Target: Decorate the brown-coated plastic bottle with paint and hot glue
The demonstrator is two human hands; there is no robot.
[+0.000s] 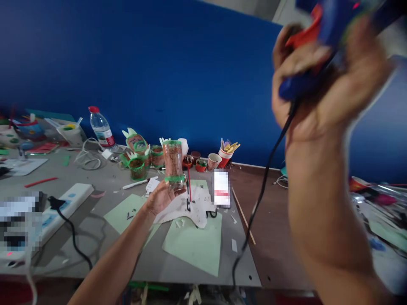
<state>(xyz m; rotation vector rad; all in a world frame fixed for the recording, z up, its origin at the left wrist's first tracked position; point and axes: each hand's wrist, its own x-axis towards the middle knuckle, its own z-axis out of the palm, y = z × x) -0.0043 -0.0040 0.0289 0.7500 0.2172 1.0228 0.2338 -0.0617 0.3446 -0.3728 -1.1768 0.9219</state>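
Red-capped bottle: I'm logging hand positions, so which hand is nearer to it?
Left. The left hand is in front of the bottle and to its right; the right hand is raised much farther right.

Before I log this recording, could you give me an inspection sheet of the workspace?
Surface: grey top beside a brown section.
Job's things: clear container with green bands and brown contents, upright; blue tool with an orange-red part, blurred.
Clutter: green sheets, white scraps, wooden stick, bottle with red cap, cups at the back.
Hands: left hand holds the container; right hand grips the tool, raised.
Cables: black cord hangs from the tool; another is plugged into a power strip.
Surroundings: blue partition behind.
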